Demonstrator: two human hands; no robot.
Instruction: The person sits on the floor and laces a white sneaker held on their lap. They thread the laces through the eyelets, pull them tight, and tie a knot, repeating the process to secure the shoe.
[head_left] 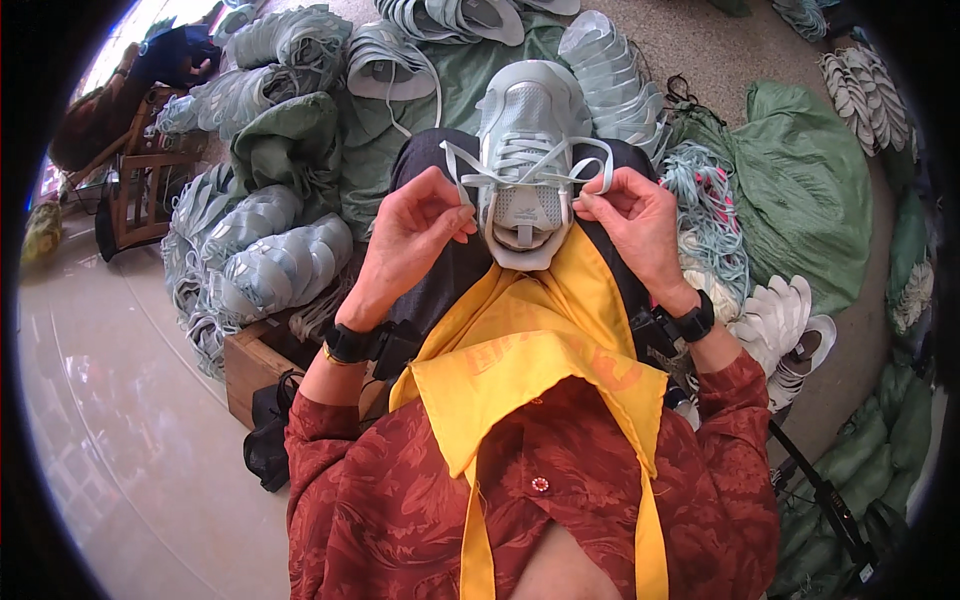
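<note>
A pale grey-green sneaker upper (530, 105) rests between my knees, toe pointing away and the tongue toward me. Its shoelace (527, 180) runs through the eyelets and crosses over the tongue, one loop standing out on each side. With thumb and fingers pinched together, my left hand (425, 220) holds the lace at the left of the tongue. On the other side my right hand (632, 215) pinches the lace in the same way. Both wrists wear black bands. Beneath the shoe, a yellow apron (530, 350) covers my lap.
Stacked shoe uppers (285, 265) lie to the left beside a wooden box (255, 365). More uppers (610, 85) sit ahead on green cloth. At right are a bundle of pale laces (705, 205), a green sack (805, 190) and white shoe pieces (775, 320). A wooden chair (140, 190) stands far left.
</note>
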